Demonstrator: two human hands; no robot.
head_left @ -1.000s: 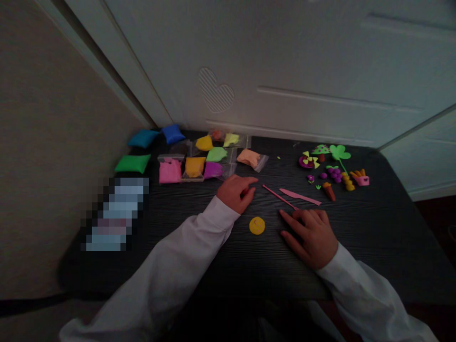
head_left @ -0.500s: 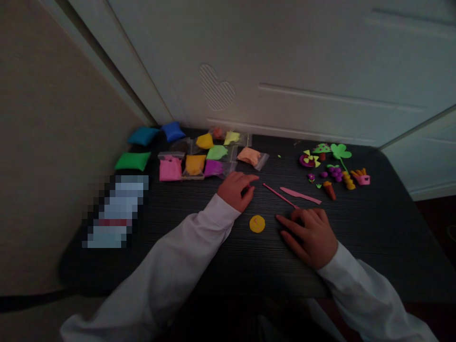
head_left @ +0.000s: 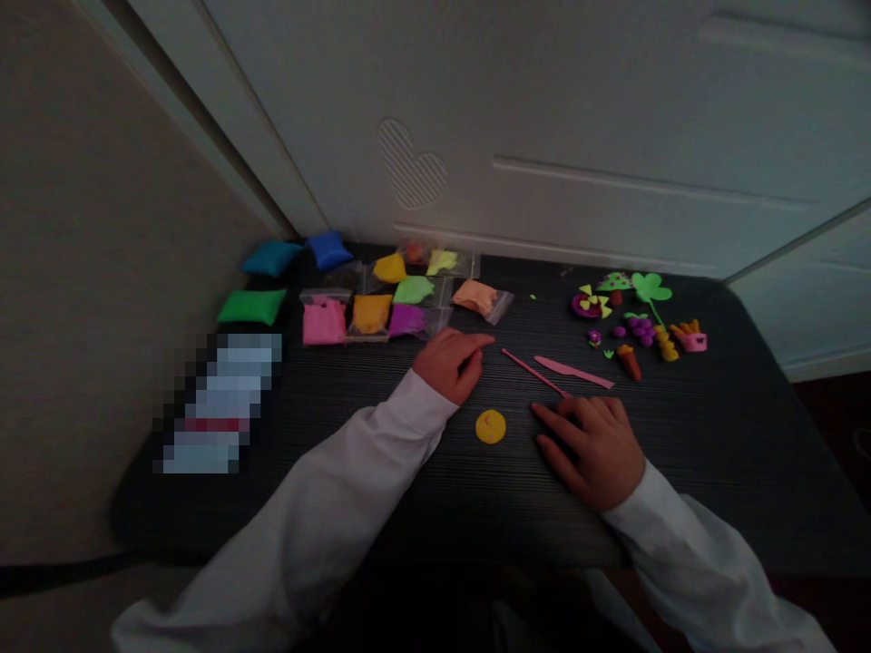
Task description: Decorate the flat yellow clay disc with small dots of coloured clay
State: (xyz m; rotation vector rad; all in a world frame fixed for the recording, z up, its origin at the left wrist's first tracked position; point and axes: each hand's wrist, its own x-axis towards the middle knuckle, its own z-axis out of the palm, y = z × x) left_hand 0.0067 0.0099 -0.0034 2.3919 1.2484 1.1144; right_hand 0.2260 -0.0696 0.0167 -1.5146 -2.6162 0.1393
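A flat yellow clay disc [head_left: 491, 426] lies on the dark table between my hands, with small pinkish marks on its face. My left hand [head_left: 449, 365] rests up and left of it, thumb and index finger apart, nothing visible between them. To the right of the disc is my right hand [head_left: 595, 453], its index finger and thumb extended and separated, the other fingers bent. A tiny dark pink spot shows at its index fingertip; I cannot tell what it is. Beyond that hand lie a thin pink rod tool [head_left: 534, 373], its near end against the bent fingers, and a pink plastic knife [head_left: 573, 372].
Bags of coloured clay, including pink [head_left: 325, 322], orange [head_left: 371, 314] and peach [head_left: 474, 297], line the back left. A blurred phone-like screen [head_left: 221, 404] lies at left. Small clay models, among them a green clover [head_left: 651, 287] and purple grapes [head_left: 641, 331], stand at back right.
My right index fingertip has shifted slightly away from the disc, up and to the right. The marks on the disc look a little clearer. My left hand has hardly moved.
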